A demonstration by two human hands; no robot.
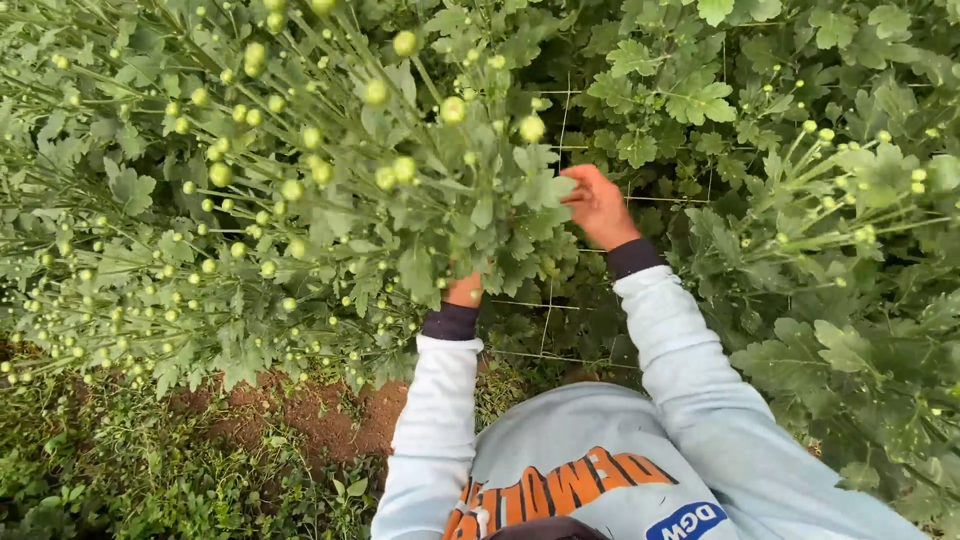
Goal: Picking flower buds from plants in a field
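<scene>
Stems of budded chrysanthemum, already gathered into a large bunch [300, 190], are being gripped by the left hand [463, 290], mostly hidden under the leaves. Another stem is being pinched by the right hand [597, 205], just beside the bunch, over the support netting [560, 330]. Many uncut plants [830, 200] are being left standing to the right. Open room is being offered only by the bare soil path [320, 420] below left.

Bunch of budded stems [300, 180] at ten o'clock, hands beneath, leafy plants [830, 200] at two o'clock, bare soil [330, 415] at seven o'clock
</scene>
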